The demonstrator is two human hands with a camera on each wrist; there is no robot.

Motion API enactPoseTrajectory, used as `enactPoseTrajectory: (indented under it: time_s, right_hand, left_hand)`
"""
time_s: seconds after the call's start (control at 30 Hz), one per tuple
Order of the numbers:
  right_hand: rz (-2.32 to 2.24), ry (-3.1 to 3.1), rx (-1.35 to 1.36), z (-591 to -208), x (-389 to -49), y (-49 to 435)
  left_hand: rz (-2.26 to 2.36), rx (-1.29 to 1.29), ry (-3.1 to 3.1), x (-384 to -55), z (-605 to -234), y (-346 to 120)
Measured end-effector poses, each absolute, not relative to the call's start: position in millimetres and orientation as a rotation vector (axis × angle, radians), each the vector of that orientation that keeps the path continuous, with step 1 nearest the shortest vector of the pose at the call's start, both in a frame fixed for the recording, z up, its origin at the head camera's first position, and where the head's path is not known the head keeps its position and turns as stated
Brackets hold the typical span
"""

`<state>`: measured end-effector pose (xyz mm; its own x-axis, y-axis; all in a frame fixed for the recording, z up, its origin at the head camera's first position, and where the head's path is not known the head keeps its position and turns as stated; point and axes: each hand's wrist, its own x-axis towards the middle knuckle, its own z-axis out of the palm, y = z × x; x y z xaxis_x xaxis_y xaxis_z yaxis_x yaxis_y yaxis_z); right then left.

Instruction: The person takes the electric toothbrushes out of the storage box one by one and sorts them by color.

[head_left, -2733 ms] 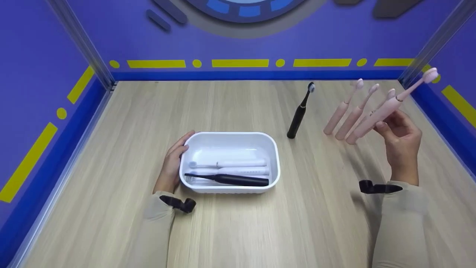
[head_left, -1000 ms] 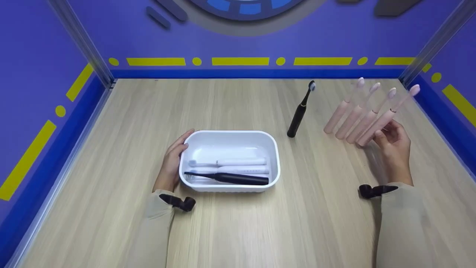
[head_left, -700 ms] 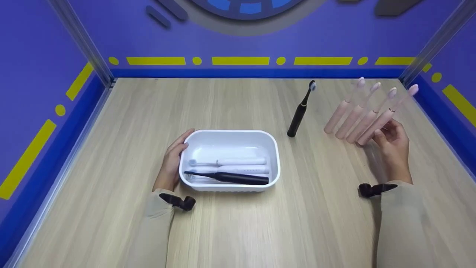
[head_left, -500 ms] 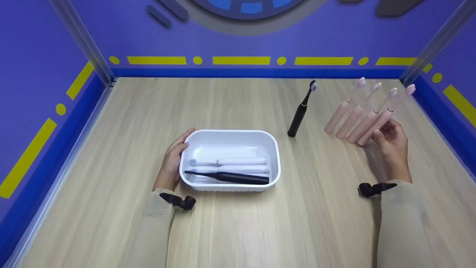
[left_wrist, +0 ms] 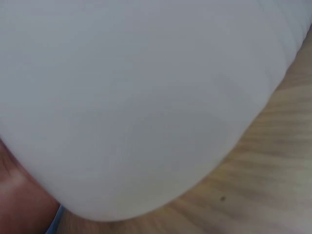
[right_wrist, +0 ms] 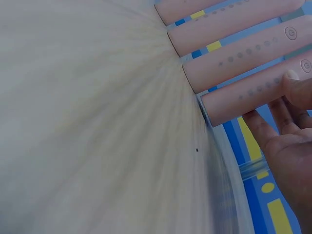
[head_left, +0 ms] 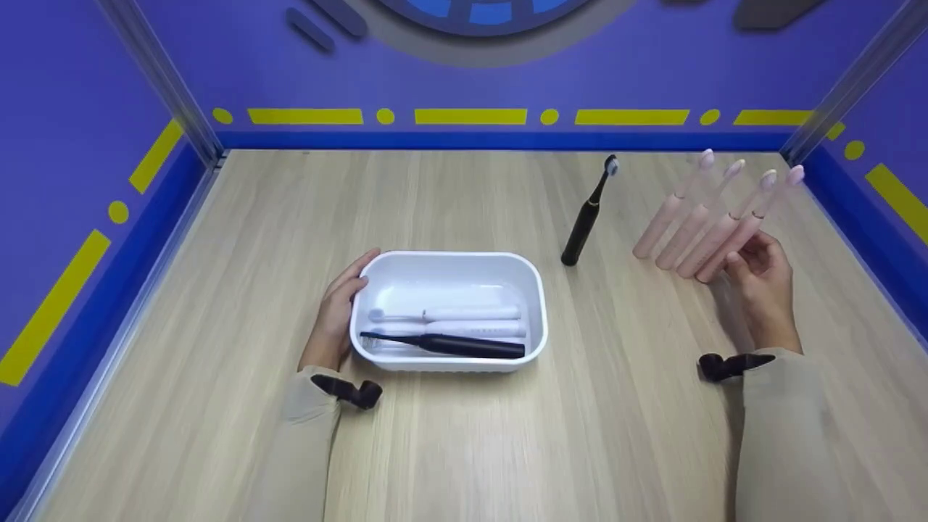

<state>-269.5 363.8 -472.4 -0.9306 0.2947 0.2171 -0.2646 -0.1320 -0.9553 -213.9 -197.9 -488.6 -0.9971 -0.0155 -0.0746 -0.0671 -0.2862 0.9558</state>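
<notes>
Fingers of right hand pinch the rightmost toothbrush; left hand grips a tub. Balance the toothbrush before release.

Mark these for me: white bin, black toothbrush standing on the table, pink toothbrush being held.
White bin (head_left: 442,272): head view, bare inner back wall.
Standing black toothbrush (head_left: 583,228): head view, middle of the handle.
Held pink toothbrush (right_wrist: 249,95): right wrist view, lower handle.
</notes>
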Motion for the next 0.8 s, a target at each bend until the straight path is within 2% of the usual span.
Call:
enactPoseTrajectory:
  time_s: [0.8]
  right_hand:
    - [2.15,-1.8,0.014,-474.9,-261.0,365.6]
  left_hand:
    - [2.471,-0.124,1.87,-214.5,-488.5,-198.5]
